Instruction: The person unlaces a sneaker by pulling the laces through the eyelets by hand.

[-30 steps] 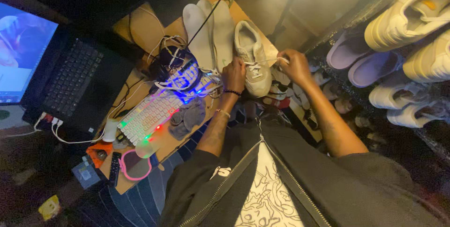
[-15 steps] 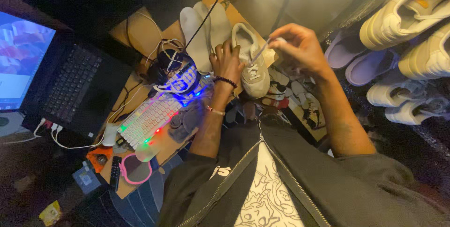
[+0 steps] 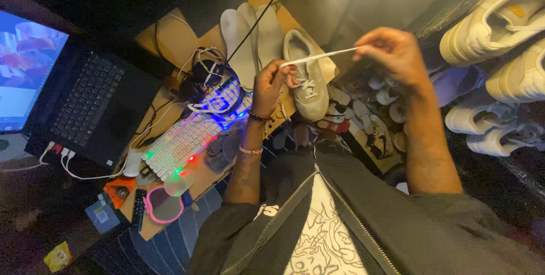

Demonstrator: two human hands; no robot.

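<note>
A pale beige sneaker [image 3: 307, 82] lies on the wooden desk [image 3: 170, 39], toe pointing away from me. A flat white shoelace [image 3: 323, 55] is stretched taut in the air above it. My left hand [image 3: 269, 85] pinches one end of the lace beside the sneaker's left edge. My right hand [image 3: 392, 53] is raised to the right and grips the other end. Two white insoles [image 3: 250, 31] lie side by side just beyond the sneaker.
A lit white keyboard [image 3: 184, 141] and headphones [image 3: 213, 85] with tangled cables sit left of the sneaker. An open laptop [image 3: 85, 102] stands further left. A pink-rimmed mirror [image 3: 162, 204] lies near the desk edge. Several white shoes [image 3: 499, 19] fill shelves at right.
My right hand has risen and moved right, away from the sneaker, drawing the lace out taut. My left hand stays at the sneaker's side.
</note>
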